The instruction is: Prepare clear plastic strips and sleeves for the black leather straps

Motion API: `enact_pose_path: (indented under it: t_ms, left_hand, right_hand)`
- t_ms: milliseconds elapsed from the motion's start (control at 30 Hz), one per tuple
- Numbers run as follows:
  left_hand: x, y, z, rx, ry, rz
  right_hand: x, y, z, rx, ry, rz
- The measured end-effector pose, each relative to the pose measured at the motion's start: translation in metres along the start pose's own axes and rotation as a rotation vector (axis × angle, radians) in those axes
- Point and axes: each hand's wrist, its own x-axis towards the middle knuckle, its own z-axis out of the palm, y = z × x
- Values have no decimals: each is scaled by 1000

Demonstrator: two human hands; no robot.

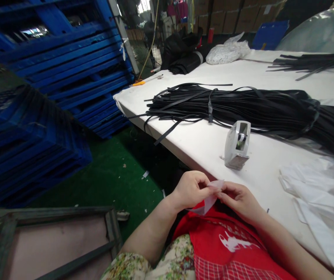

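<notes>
A thin, translucent white strip [210, 201] is pinched between my two hands, just above my lap at the table's near edge. My left hand [192, 189] grips it between thumb and curled fingers. Close beside it, my right hand [241, 200] pinches the strip's other part, fingertips almost touching the left ones. Beyond my hands a grey-white tape dispenser [237, 146] stands on the white table. Behind that lies a long bundle of flat black strips [184, 101], bound with a tie, some ends hanging over the edge.
Blue pallets [76, 58] are stacked at the left. White sheets [315, 194] lie at the table's right side. An orange-handled tool [138, 83] rests on the far left corner. A clear plastic bag [228, 51] and black rolls [186, 62] sit at the back. A framed panel [62, 245] stands lower left.
</notes>
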Motion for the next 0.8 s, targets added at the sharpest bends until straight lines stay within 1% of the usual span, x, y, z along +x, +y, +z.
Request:
enact_pose_path:
  t_ms: [100, 167, 233, 367, 433, 467, 567, 633, 700, 800]
  left_hand:
    - [0, -2, 2, -9, -3, -54]
    - [1, -1, 2, -16, -13, -79]
    - [1, -1, 3, -28, -15, -109]
    - [2, 0, 6, -35, 1, -180]
    - [3, -1, 8, -10, -12, -208]
    - [4, -1, 8, 9, -23, -218]
    - [6, -2, 8, 58, -74, -231]
    - [7, -3, 8, 61, -112, -233]
    - [8, -4, 7, 38, -131, -245]
    - [8, -6, 6, -13, -144, -276]
  right_hand:
    - [-1, -6, -6, 31, -9, -4]
    - [-2, -10, -11, 17, 12, -15]
    - [-5, -12, -16, -50, 72, -42]
    - [-13, -18, -23, -222, 278, -162]
    - [-16, -24, -25, -299, 303, -228]
    - [-17, -28, -26, -338, 278, -259]
    - [-16, -38, -26, -432, 145, -364]
    - [-12, -42, -26, -483, 86, -414]
    - [-9, -42, -26, -533, 67, -423]
    - [-6, -40, -27, -567, 40, -384]
